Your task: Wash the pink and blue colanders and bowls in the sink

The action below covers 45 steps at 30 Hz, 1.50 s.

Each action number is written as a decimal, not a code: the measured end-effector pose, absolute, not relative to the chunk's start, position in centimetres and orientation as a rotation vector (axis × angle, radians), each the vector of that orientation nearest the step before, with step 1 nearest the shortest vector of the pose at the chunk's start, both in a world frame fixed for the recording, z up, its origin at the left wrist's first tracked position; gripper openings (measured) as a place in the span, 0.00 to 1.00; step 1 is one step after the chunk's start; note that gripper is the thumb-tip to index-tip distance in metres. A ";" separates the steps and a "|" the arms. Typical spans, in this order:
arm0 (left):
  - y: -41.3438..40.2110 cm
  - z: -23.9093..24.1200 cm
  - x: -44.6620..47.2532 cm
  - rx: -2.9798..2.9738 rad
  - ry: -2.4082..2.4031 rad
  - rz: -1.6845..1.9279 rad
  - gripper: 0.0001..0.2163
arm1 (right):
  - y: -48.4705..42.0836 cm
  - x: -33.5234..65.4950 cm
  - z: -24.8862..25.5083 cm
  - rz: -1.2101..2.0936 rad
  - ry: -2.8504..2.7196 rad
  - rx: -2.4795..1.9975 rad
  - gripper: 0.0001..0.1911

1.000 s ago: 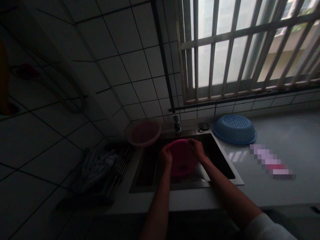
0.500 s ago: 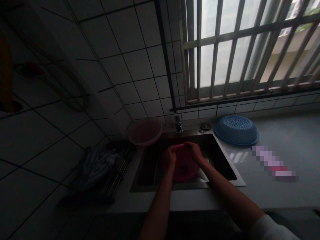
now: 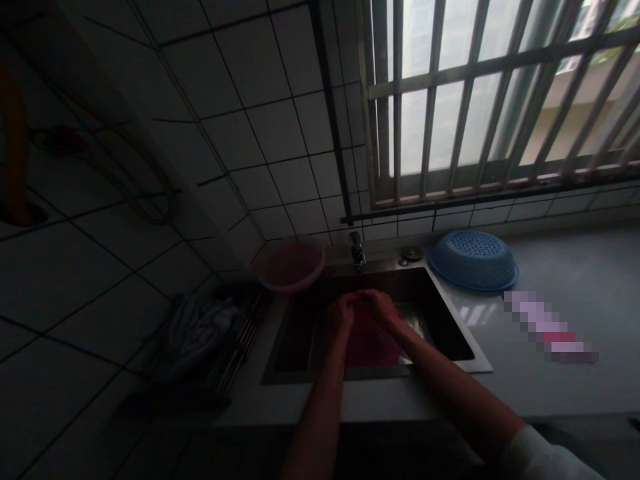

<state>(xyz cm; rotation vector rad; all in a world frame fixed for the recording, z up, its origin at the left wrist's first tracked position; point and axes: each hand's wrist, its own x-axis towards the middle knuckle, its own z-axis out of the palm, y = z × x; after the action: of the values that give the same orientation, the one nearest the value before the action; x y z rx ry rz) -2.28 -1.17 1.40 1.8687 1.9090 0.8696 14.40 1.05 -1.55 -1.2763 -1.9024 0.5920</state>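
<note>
A pink basin (image 3: 371,343) is inside the metal sink (image 3: 450,317), dark and slightly blurred. My left hand (image 3: 341,312) is closed on its far edge at the left. Right beside it, my right hand (image 3: 379,308) is bent over the same edge, with its fingertips close to the left hand. Both sets of fingers are partly hidden in the dim light. Behind the hands, the faucet (image 3: 357,250) stands at the sink's back rim.
A pale pink bowl (image 3: 293,267) rests at the sink's back left corner. On the right counter (image 3: 565,267), a blue basket (image 3: 474,261) lies upside down near a blurred-out item (image 3: 547,327). Striped cloth (image 3: 200,333) lies by a rack at left. A round drain cover (image 3: 411,253) sits behind the sink.
My hands have come slightly closer together at the basin's far edge. The bright rim between them no longer shows, and the basin's outline has shifted a little toward me.
</note>
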 end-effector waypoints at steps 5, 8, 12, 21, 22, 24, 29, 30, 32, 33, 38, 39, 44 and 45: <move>-1.1 1.3 -2.6 1.739 2.031 1.063 0.19 | 1.4 16.1 -1.3 0.576 -1.693 -1.455 0.23; -1.1 1.4 -2.7 1.827 1.941 1.047 0.19 | 1.3 15.7 -1.3 0.562 -1.764 -1.387 0.24; -1.1 1.7 -3.1 1.856 1.904 1.131 0.21 | 1.6 15.8 -1.2 0.560 -1.832 -1.306 0.22; -1.4 2.2 -2.3 1.862 1.854 1.087 0.20 | 1.1 15.0 -0.9 0.560 -1.847 -1.192 0.23; -1.4 2.1 -2.1 1.898 1.818 1.084 0.20 | 1.1 14.9 -0.9 0.561 -1.870 -1.179 0.23; -1.4 2.0 -2.2 1.873 1.852 1.137 0.20 | 1.4 15.5 -0.9 0.581 -1.840 -1.222 0.22; -1.1 1.8 -2.8 1.637 2.055 1.162 0.19 | 1.6 16.5 -1.0 0.581 -1.677 -1.435 0.22; -1.1 1.8 -2.7 1.667 2.025 1.110 0.18 | 1.4 16.1 -1.0 0.575 -1.708 -1.427 0.22; -1.2 1.8 -2.5 1.767 1.930 1.017 0.17 | 0.9 15.0 -0.9 0.571 -1.810 -1.362 0.22; -1.3 1.8 -2.4 1.811 1.882 0.995 0.17 | 0.8 14.7 -0.8 0.575 -1.856 -1.326 0.22; -1.3 1.9 -2.7 1.694 2.003 1.110 0.18 | 1.5 16.5 -0.7 0.607 -1.747 -1.420 0.21; -1.2 1.9 -2.8 1.640 2.053 1.117 0.18 | 1.7 17.2 -0.8 0.595 -1.694 -1.464 0.21; -1.1 1.5 -2.5 1.722 2.054 0.948 0.17 | 1.5 16.7 -1.1 0.573 -1.697 -1.475 0.20; -1.2 1.6 -2.3 1.779 2.023 0.923 0.18 | 1.3 16.0 -1.0 0.576 -1.751 -1.439 0.20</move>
<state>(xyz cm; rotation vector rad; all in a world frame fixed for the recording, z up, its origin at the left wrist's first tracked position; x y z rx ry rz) -2.33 -1.15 1.56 1.7786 2.0228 0.9227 15.95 1.28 -1.00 -1.4392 -1.7509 0.5759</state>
